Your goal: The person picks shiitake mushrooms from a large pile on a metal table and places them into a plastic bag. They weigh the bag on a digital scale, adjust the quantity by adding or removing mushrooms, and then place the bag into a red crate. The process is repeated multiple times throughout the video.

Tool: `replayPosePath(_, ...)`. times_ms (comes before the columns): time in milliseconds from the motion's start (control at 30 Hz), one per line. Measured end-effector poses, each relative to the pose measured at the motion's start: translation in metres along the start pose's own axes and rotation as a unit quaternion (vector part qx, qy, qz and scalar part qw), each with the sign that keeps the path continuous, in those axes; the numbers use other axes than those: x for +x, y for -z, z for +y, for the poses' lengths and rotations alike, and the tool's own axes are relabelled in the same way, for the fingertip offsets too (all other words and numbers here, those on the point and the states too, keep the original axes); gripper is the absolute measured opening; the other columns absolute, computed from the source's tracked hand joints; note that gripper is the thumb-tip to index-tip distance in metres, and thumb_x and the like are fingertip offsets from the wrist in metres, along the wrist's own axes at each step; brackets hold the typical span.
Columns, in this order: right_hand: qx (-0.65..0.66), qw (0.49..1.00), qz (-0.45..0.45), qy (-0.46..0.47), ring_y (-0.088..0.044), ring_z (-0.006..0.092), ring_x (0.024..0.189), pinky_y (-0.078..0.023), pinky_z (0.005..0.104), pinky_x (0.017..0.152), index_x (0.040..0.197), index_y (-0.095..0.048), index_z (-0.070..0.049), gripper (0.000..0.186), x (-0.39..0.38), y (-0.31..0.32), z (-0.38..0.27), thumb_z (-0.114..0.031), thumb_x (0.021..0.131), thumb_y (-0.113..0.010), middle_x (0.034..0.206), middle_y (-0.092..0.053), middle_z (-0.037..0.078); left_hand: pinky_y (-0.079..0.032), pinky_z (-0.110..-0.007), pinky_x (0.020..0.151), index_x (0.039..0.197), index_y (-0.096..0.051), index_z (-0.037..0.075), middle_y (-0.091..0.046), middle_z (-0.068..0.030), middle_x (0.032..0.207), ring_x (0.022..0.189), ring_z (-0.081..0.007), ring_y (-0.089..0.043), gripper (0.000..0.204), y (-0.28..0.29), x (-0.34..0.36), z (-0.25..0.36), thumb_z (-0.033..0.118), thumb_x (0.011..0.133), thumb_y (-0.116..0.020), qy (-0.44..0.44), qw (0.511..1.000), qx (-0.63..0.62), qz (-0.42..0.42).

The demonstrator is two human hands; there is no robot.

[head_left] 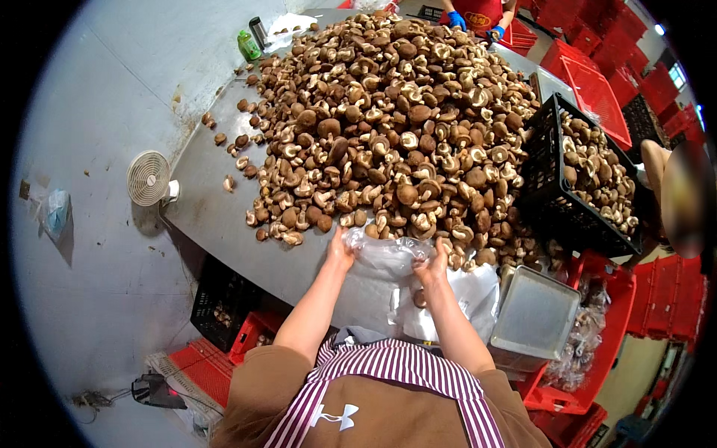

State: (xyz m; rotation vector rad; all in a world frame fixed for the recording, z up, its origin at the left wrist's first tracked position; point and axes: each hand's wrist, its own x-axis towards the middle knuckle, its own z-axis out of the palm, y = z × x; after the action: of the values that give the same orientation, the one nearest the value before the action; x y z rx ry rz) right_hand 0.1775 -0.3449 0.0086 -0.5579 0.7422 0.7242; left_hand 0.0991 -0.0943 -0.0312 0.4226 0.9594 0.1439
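A clear plastic bag (382, 252) is stretched between my two hands at the near edge of a large mushroom pile (396, 127). My left hand (339, 252) grips the left side of its rim, and my right hand (433, 266) grips the right side. The brown-capped, pale-stemmed mushrooms lie heaped on a metal table (216, 175). Below my hands, more plastic bags (467, 295) lie on the table, with a single mushroom (420, 299) beside my right wrist. Whether anything is inside the held bag, I cannot tell.
A weighing scale's metal tray (534, 313) stands right of my right arm, before a red crate (616, 328) of bagged mushrooms. A black crate (582, 187) of mushrooms sits at the right. Across the table is a person in blue gloves (457, 20). A fan (149, 178) stands left.
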Motion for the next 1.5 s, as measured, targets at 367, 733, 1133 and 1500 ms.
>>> replayPosePath(367, -0.166, 0.981, 0.002, 0.099, -0.044, 0.0291, 0.117, -0.045, 0.0414, 0.074, 0.145, -0.037, -0.016, 0.093, 0.028, -0.044, -0.023, -0.070, 0.076, -0.067, 0.149, -0.036, 0.011, -0.054, -0.033, 0.072, 0.136, -0.048, 0.013, -0.066, -0.0073, 0.110, 0.095, -0.0206, -0.065, 0.075, -0.062, 0.024, 0.046, 0.068, 0.086, -0.056, 0.015, 0.973, 0.214, -0.081)
replayPosePath(733, -0.196, 0.970, 0.060, 0.133, -0.052, 0.0154, 0.066, -0.050, 0.0372, 0.064, 0.137, -0.046, -0.009, 0.083, 0.018, -0.045, -0.034, -0.065, 0.080, -0.068, 0.111, -0.061, 0.005, -0.055, -0.036, 0.079, 0.141, -0.043, 0.012, -0.058, -0.0116, 0.130, 0.104, -0.0184, -0.065, 0.069, -0.064, 0.029, 0.029, 0.057, 0.091, -0.058, -0.048, 0.961, 0.272, -0.028)
replayPosePath(1133, -0.264, 0.960, -0.038, 0.091, -0.052, 0.0109, 0.062, -0.044, 0.0260, 0.056, 0.117, -0.058, -0.013, 0.042, 0.015, -0.043, -0.059, -0.047, 0.092, -0.064, 0.082, -0.058, -0.003, -0.050, -0.041, 0.094, 0.143, -0.040, 0.012, -0.062, -0.0096, 0.124, 0.114, -0.0194, -0.061, 0.072, -0.109, 0.004, 0.045, 0.059, 0.091, -0.058, 0.002, 0.959, 0.276, -0.064)
replayPosePath(1500, -0.521, 0.845, 0.023, 0.119, -0.049, 0.0295, 0.125, -0.037, 0.0370, 0.104, 0.143, -0.039, 0.008, 0.090, 0.030, -0.059, -0.070, -0.057, 0.085, -0.064, 0.140, -0.049, 0.021, -0.046, -0.030, 0.089, 0.130, -0.060, 0.007, -0.060, -0.0051, 0.128, 0.114, -0.0158, -0.054, 0.055, -0.125, 0.007, 0.037, 0.045, 0.092, -0.063, -0.037, 0.858, 0.495, -0.131)
